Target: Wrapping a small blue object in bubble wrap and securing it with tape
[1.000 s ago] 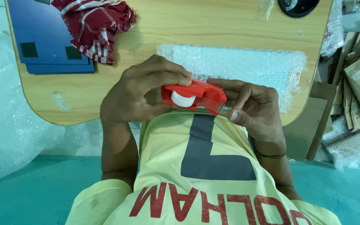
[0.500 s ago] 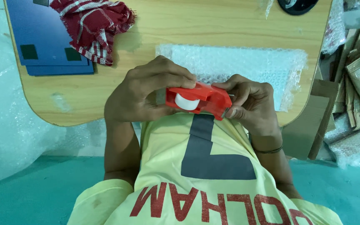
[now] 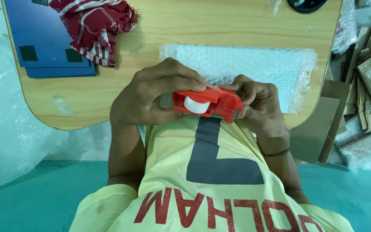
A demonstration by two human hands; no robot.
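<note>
Both hands, left hand (image 3: pixel 151 96) and right hand (image 3: pixel 258 105), clasp red tape dispenser (image 3: pixel 207 102) (over table edge (image 3: pixel 65 124)).

A bright red tape dispenser (image 3: pixel 211 102) carries a white roll (image 3: pixel 196 105). On the pale wooden table (image 3: pixel 220 25), a red-and-white striped cloth (image 3: pixel 95 28) lies far left beside blue sheets (image 3: pixel 44 47) with dark green squares; clear bubble wrap (image 3: pixel 258 68) lies right.
</note>
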